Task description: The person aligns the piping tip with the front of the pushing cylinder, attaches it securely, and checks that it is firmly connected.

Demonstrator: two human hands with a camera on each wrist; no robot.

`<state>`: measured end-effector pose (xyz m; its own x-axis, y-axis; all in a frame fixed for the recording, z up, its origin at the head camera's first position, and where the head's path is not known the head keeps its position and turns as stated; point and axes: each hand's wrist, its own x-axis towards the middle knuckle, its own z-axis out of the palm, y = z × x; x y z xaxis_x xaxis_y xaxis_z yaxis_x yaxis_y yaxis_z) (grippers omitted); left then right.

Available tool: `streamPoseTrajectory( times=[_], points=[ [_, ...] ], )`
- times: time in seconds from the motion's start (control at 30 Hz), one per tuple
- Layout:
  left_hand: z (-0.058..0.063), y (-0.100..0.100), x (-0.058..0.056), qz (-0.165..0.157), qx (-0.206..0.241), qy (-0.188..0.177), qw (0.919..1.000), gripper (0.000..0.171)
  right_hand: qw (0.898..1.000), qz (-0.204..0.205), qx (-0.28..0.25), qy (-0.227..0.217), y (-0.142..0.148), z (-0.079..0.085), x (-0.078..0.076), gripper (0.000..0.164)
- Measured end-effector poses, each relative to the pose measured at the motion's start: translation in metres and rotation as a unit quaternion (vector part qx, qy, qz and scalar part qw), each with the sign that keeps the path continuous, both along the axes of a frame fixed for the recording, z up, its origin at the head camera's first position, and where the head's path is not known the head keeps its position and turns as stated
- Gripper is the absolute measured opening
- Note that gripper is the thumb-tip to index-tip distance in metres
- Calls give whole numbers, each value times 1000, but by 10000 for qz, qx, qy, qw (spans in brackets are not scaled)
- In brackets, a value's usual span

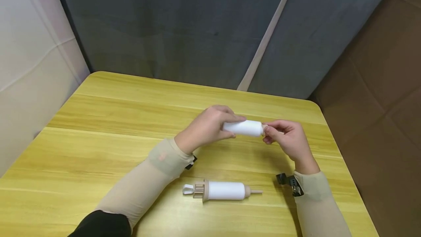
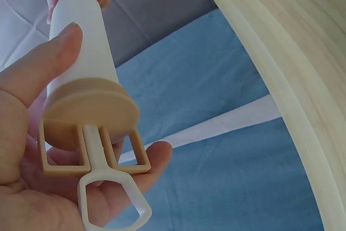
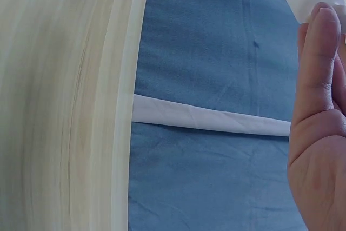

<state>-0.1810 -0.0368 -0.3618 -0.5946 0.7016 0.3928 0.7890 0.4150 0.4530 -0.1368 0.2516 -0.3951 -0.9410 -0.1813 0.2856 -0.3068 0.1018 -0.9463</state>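
Above the table, my left hand (image 1: 212,123) grips the white barrel of a large plastic syringe (image 1: 251,128), thumb along one side of it. In the left wrist view the syringe's tan flange (image 2: 89,104) with two square finger loops faces the camera, and a white plunger ring (image 2: 113,201) sticks out below. At the other end, my right hand (image 1: 287,134) pinches the small tan tip between thumb and fingers, which cover most of it. A second syringe (image 1: 227,190), also white and tan with a thin nozzle, lies on the table nearer to me.
The yellow wood-grain table (image 1: 98,156) has rounded far corners. Behind it hangs a dark grey-blue cloth (image 1: 171,28) crossed by a pale strip (image 1: 268,36). A white cloth (image 1: 36,57) borders the left side and a brown one (image 1: 375,83) the right.
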Motion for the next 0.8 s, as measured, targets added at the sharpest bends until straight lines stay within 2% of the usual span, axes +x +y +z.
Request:
streamPoseTrajectory(
  times=[0.13,0.4,0.5,0.7,0.8],
  points=[
    [1,1,2,3,50,21,10000,54,9998,-161,14,-65,0,0,1,13],
    [-2,5,7,13,135,296,9995,53,9939,-855,636,-291,-3,3,2,34],
    [-2,6,6,23,165,300,9994,52,9927,-978,653,-277,-6,4,2,30],
    [-3,8,4,-11,121,0,9999,53,9955,-952,-16,-16,-11,5,2,19],
    [-3,9,2,-8,168,-144,9998,55,9966,-716,-364,188,-9,4,1,19]
  ],
)
